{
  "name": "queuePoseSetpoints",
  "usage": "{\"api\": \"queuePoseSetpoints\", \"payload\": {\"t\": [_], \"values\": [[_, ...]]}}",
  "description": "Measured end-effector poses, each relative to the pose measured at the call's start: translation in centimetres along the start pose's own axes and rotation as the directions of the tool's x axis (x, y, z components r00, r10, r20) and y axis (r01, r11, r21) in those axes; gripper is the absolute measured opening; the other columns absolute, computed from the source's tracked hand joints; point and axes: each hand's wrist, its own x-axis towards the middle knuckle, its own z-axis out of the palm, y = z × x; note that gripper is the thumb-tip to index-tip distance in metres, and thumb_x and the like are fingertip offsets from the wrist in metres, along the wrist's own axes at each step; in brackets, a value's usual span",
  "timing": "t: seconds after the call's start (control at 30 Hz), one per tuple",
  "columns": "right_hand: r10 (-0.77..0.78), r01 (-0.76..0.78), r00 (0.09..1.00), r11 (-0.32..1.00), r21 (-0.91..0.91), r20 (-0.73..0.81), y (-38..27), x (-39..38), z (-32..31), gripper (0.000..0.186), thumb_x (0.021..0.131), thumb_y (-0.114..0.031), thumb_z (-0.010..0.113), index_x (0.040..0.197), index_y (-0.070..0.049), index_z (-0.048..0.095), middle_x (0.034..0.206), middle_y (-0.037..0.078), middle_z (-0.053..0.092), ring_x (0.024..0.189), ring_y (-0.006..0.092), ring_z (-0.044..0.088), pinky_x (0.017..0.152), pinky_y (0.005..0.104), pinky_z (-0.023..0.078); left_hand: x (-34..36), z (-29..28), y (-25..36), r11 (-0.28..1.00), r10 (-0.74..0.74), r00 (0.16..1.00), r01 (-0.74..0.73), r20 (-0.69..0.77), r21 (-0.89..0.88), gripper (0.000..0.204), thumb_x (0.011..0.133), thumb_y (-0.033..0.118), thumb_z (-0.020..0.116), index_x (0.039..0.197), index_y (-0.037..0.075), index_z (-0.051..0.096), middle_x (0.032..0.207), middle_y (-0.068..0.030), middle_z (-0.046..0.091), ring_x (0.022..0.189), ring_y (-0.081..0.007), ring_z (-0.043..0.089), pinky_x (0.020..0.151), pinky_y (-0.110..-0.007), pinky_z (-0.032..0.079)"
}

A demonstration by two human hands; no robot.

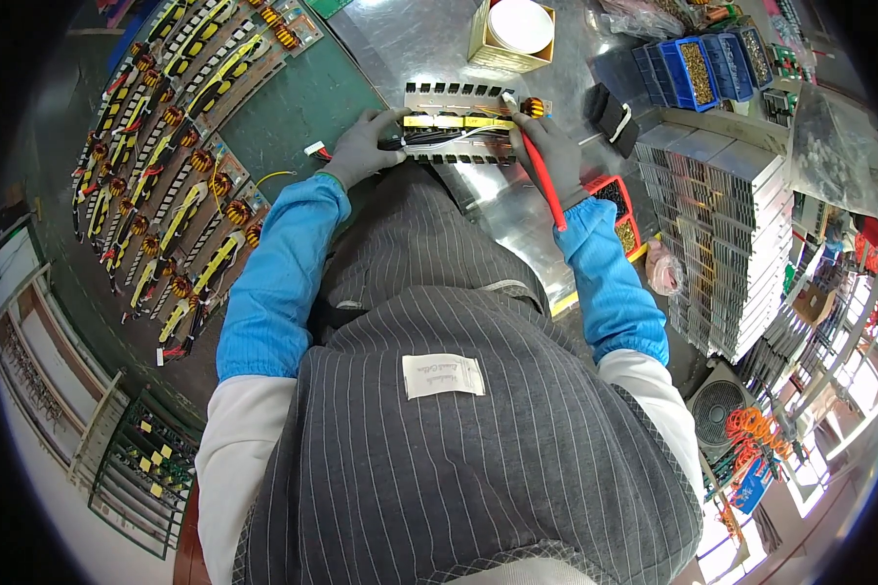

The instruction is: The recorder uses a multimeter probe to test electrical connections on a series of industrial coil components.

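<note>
So the left hand (363, 148) and right hand (556, 151), both in grey gloves, are apart, each gripping one end of a wired panel (454, 122), in from the bench's (488, 200) near edge. There's a red handle (545, 183) along the right one. Box (507, 64) sits farther back, rows of similar panels (180, 185) toward the bench's left edge.

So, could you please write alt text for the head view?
Gray-gloved left hand and right hand hold opposite ends of a wired metal panel at a shiny bench. Similar panels lie in rows at left, blue bins at right.
</note>
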Motion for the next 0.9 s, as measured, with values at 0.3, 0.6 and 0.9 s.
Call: {"api": "queuePoseSetpoints", "payload": {"t": [0.3,0.6,0.9], "values": [[-0.053,0.052,0.994,0.999,-0.011,-0.09,-0.2,0.2,-0.2,0.028,0.093,-0.023,0.071,0.12,-0.014,0.07,0.094,0.009,0.068,0.081,0.0299,0.07,0.067,0.0404,0.056,-0.1,-0.2,0.4,1.0,-0.004,1.0,0.004,0.008,0.0,0.084,0.074,0.021,0.082,0.151,0.029,0.049,0.142,-0.0151,0.05,0.123,-0.0365,0.06,0.106,-0.044,0.049],[-0.062,0.061,0.998,0.996,0.058,0.005,-1.4,1.3,-0.3,0.029,0.094,-0.026,0.069,0.12,-0.014,0.071,0.093,0.01,0.068,0.079,0.0317,0.069,0.067,0.0414,0.056,-0.3,-0.3,0.6,1.0,0.003,1.0,-0.003,-0.002,0.019,0.084,0.074,0.021,0.082,0.15,0.03,0.049,0.142,-0.0155,0.051,0.124,-0.0363,0.06,0.107,-0.043,0.049],[-0.121,0.122,0.991,0.992,0.017,-0.061,-0.6,2.0,0.6,0.026,0.09,-0.023,0.07,0.115,-0.016,0.07,0.088,0.006,0.065,0.073,0.0296,0.068,0.062,0.0418,0.054,-0.1,-0.2,0.5,0.999,-0.004,1.0,0.004,-0.002,0.039,0.084,0.073,0.022,0.083,0.149,0.033,0.049,0.143,-0.0131,0.051,0.126,-0.036,0.058,0.107,-0.044,0.049]]}}
